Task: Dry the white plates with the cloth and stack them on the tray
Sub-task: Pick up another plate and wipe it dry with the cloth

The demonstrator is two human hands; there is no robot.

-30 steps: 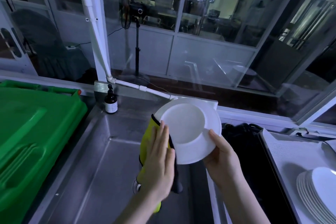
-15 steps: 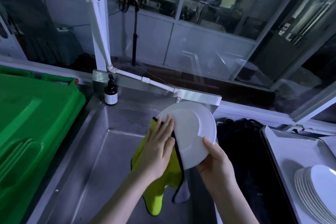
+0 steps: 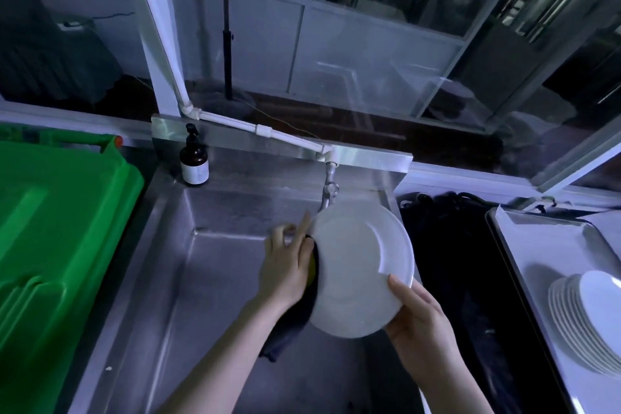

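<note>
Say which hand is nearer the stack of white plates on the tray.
Right. The right hand grips the held white plate on its side towards the stack of white plates; the left hand is beyond that plate.

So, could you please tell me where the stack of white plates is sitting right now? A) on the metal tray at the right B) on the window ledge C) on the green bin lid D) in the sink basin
A: the stack of white plates rests on the metal tray at the right, while the right hand grips one more plate.
</note>
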